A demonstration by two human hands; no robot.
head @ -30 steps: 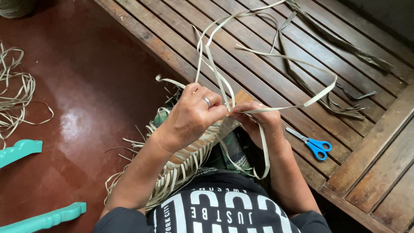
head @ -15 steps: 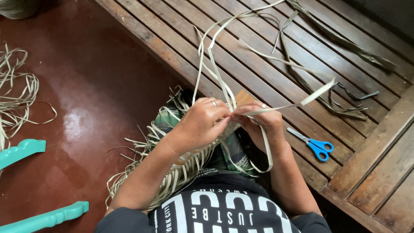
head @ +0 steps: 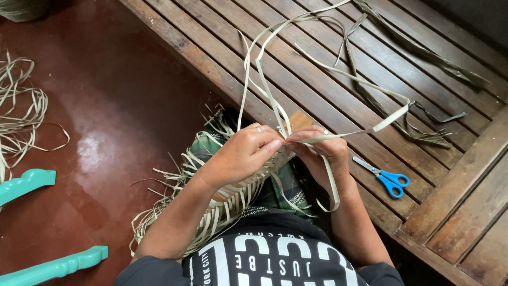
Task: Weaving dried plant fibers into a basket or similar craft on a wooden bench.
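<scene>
A half-woven piece of pale leaf strips [head: 211, 204] lies across my lap, its loose ends fanning out to the left. My left hand [head: 244, 152], a ring on one finger, pinches the strips at the weave's upper edge. Touching it fingertip to fingertip, my right hand [head: 321, 153] grips a long pale strip [head: 365, 130] that runs off to the right over the wooden slats. Several more long strips [head: 254, 69] rise from between my hands and curl away over the slats.
Blue-handled scissors [head: 385, 177] lie on the slatted wooden platform [head: 317, 69] right of my right hand. Darker leaf offcuts [head: 428, 127] are scattered beyond. A heap of strips [head: 21, 114] and turquoise plastic chair parts [head: 32, 182] sit on the red floor, left.
Both hands dropped slightly and drew closer to the weave. The long strip in my right hand was pulled tighter; its free end shifted on the slats.
</scene>
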